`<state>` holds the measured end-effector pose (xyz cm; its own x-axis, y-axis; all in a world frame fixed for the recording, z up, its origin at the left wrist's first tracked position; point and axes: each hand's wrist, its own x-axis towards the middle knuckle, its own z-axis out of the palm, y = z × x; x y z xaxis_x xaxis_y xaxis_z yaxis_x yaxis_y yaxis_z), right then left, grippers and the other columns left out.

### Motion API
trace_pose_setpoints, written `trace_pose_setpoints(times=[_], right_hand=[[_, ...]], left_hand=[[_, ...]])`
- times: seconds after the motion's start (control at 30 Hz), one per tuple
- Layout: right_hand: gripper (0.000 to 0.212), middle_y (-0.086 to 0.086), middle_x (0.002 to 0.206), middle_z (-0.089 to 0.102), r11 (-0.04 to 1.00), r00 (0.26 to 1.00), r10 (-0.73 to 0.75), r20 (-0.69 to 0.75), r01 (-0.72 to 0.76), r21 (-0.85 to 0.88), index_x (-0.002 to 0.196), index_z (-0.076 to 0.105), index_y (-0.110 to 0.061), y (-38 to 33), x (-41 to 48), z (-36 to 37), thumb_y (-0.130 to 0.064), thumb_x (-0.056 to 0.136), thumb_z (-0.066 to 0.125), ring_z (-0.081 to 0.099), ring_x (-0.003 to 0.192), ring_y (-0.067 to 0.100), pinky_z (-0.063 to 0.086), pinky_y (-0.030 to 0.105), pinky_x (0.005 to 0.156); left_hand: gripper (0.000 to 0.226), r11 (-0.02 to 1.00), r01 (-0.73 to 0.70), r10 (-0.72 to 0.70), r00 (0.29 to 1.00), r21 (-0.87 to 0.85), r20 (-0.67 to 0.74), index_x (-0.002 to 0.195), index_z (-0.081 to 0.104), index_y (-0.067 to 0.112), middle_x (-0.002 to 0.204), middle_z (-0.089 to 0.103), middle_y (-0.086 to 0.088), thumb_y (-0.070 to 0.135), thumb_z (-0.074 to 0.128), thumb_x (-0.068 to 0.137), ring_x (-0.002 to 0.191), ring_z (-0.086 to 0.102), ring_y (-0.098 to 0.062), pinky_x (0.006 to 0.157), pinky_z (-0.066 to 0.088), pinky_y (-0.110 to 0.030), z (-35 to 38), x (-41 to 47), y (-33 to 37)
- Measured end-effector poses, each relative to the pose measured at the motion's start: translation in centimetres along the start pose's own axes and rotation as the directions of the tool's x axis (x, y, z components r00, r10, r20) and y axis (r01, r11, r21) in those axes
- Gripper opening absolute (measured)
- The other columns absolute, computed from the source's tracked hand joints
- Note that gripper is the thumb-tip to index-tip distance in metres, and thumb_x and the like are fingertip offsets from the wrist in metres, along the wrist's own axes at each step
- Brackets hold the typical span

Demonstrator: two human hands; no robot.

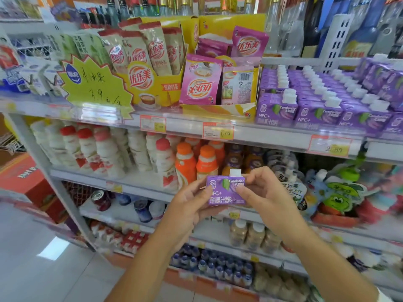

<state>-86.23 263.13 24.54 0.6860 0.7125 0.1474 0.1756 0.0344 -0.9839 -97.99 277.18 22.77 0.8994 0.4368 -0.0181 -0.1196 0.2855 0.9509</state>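
A small purple juice carton (222, 192) with a white screw cap is held upright in front of the shelves, its printed front facing me. My left hand (187, 205) grips its left side and bottom. My right hand (261, 192) pinches its right side, thumb on the front and fingers over the top corner. Rows of the same purple cartons (322, 101) stand on the upper shelf at the right.
A store shelving unit (196, 129) fills the view: milk-tea sachets in yellow display boxes (157, 83) up top, white and orange drink bottles (185, 166) below, cans and small bottles lower down. A yellow price sign (93, 83) hangs at left. Pale tiled floor (43, 258) lies at lower left.
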Motion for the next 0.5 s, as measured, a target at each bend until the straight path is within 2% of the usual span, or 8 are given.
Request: trace_pose_setpoints(times=[0.07,0.13,0.2,0.27,0.3,0.4,0.43,0.5], right_hand=[[0.010,0.000,0.087,0.067,0.998,1.000,0.004,-0.030,-0.006,-0.062,0.088,0.053,-0.016,0.8,-0.2,0.6,-0.015,0.090,0.063,0.067,0.087,0.014,0.054,0.027,0.064],[0.009,0.000,0.093,0.067,0.995,0.998,0.004,-0.064,-0.010,-0.103,0.090,0.056,-0.020,1.5,-0.3,1.2,-0.014,0.091,0.063,0.066,0.094,0.016,0.058,0.032,0.070],[0.015,-0.001,0.102,0.065,0.993,0.996,-0.008,-0.090,-0.003,-0.119,0.093,0.058,-0.029,1.8,-0.6,1.9,-0.032,0.084,0.069,0.066,0.097,0.016,0.059,0.038,0.077],[0.041,-0.002,0.112,0.057,0.990,0.995,-0.005,-0.098,-0.010,-0.144,0.098,0.055,-0.035,2.0,-1.2,2.7,-0.055,0.068,0.073,0.064,0.101,0.011,0.057,0.032,0.082],[0.051,-0.003,0.115,0.055,0.988,0.995,0.006,-0.096,-0.020,-0.153,0.100,0.053,-0.035,2.1,-1.4,3.1,-0.060,0.062,0.075,0.063,0.103,0.009,0.055,0.029,0.084],[0.059,-0.001,0.114,0.061,0.987,0.994,0.045,-0.098,-0.059,-0.147,0.102,0.048,-0.029,2.5,-1.8,3.8,-0.046,0.060,0.086,0.063,0.104,0.009,0.053,0.028,0.086],[0.056,-0.001,0.112,0.064,0.991,0.995,0.060,-0.086,-0.069,-0.116,0.103,0.048,-0.026,2.6,-1.8,3.8,-0.037,0.064,0.087,0.064,0.104,0.009,0.053,0.029,0.085],[0.044,-0.003,0.108,0.068,0.997,0.996,0.080,-0.035,-0.079,0.006,0.106,0.052,-0.021,2.3,-2.1,3.6,-0.021,0.074,0.082,0.066,0.101,0.009,0.054,0.027,0.081]], left_hand=[[0.038,1.000,0.008,-0.008,1.000,-0.021,-0.008,0.123,0.060,0.012,0.113,0.073,-0.009,0.023,0.053,0.087,0.100,0.070,-0.020,0.082,0.059,-0.030,-0.5,-0.4,-0.3],[0.033,0.998,0.015,-0.016,1.000,-0.060,-0.020,0.119,0.063,0.015,0.113,0.073,-0.009,0.022,0.050,0.090,0.101,0.071,-0.020,0.082,0.059,-0.030,-0.8,-0.8,-0.4],[0.032,0.998,0.004,-0.007,0.999,-0.057,-0.041,0.123,0.062,0.012,0.117,0.072,-0.011,0.019,0.046,0.096,0.107,0.069,-0.024,0.087,0.058,-0.033,-1.0,-1.1,-0.7],[0.031,1.000,-0.028,0.028,0.997,-0.004,-0.078,0.125,0.063,0.009,0.118,0.071,-0.013,0.013,0.044,0.100,0.109,0.068,-0.027,0.090,0.057,-0.034,-0.9,-1.2,-1.1],[0.029,0.999,-0.045,0.047,0.993,0.026,-0.106,0.121,0.067,0.011,0.115,0.072,-0.012,0.010,0.047,0.100,0.106,0.069,-0.025,0.087,0.058,-0.033,-0.8,-1.2,-1.3],[0.020,0.993,-0.060,0.078,0.980,0.099,-0.185,0.101,0.074,0.018,0.102,0.076,-0.005,0.008,0.061,0.090,0.093,0.071,-0.016,0.077,0.058,-0.026,-0.5,-1.3,-1.7],[0.019,0.993,-0.056,0.075,0.979,0.103,-0.189,0.102,0.074,0.019,0.103,0.076,-0.003,0.012,0.066,0.086,0.094,0.071,-0.015,0.079,0.058,-0.027,-0.5,-1.3,-1.7],[0.035,0.991,-0.033,0.056,0.984,0.130,-0.172,0.114,0.068,0.022,0.113,0.073,0.001,0.025,0.077,0.081,0.106,0.068,-0.014,0.089,0.057,-0.032,-0.8,-1.1,-2.0]])
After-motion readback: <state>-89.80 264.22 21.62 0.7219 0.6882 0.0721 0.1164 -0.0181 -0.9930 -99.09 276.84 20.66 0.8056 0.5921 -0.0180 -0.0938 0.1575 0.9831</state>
